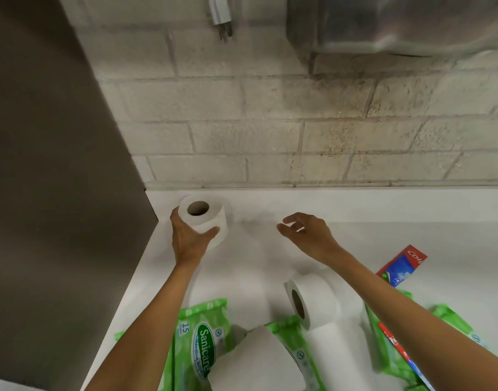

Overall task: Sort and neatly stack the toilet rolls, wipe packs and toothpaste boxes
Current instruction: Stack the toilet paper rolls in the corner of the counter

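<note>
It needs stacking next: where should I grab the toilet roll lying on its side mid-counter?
Take the lying roll from above, fingers and thumb across its curved wall. Its core faces left, so the rounded top is exposed; the right hand is free.

White counter [383, 210], running along a wall. Back left corner: toilet roll [204, 218], upright, core hole facing up. Middle: second roll [315, 300] on its side, core facing left. Near edge: green wipe packs [205, 334], overlapping. Right: red-and-blue toothpaste box [403, 266], flat, angled.
</note>
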Demonstrator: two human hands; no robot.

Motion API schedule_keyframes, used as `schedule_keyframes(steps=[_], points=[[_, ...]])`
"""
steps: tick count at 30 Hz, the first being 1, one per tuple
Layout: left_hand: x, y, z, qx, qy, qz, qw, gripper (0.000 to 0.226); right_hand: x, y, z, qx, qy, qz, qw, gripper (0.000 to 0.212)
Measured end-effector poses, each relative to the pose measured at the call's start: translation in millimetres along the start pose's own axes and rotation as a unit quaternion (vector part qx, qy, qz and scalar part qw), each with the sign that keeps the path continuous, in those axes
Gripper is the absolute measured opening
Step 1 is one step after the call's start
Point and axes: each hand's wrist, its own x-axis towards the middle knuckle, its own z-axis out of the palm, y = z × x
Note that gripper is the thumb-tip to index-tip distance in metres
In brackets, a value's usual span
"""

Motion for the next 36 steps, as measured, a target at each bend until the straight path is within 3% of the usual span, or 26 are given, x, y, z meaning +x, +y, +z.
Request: schedule_keyframes(steps=[6, 9, 14, 17, 20, 23, 31, 36], points=[[-8, 5, -7, 0.017, -0.063, -0.051, 0.997, 0.133, -2, -7, 1, 0.005, -0.005, -0.005, 1.0, 0.04], [-21, 14, -13, 0.008, -0.05, -0.051, 0.997, 0.134, -9, -12, -2, 0.003, -0.004, -0.013, 1.0, 0.041], [-51, 46, -22, 0.018, 0.064, 0.053, 0.996, 0.089, -27, -24, -13, 0.015, 0.004, -0.026, 1.0, 0.04], [-70, 73, -25, 0.004, 0.068, 0.123, 0.99, 0.052, -45, -34, -25, 0.023, 0.011, -0.042, 0.999, 0.041], [-98, 107, -24, -0.064, 0.012, 0.13, 0.989, 0.029, -71, -38, -46, 0.025, 0.027, -0.06, 0.997, 0.041], [-132, 141, -18, -0.084, -0.042, 0.143, 0.985, 0.022, -96, -33, -67, 0.032, 0.047, -0.069, 0.996, 0.039], [-244, 187, 23, -0.112, -0.283, 0.058, 0.951, 0.03, -164, 36, -128, 0.013, 0.079, -0.026, 0.996, 0.036], [-306, 186, 58, -0.121, -0.37, -0.018, 0.921, 0.033, -211, 95, -162, 0.002, 0.12, 0.053, 0.991, 0.026]])
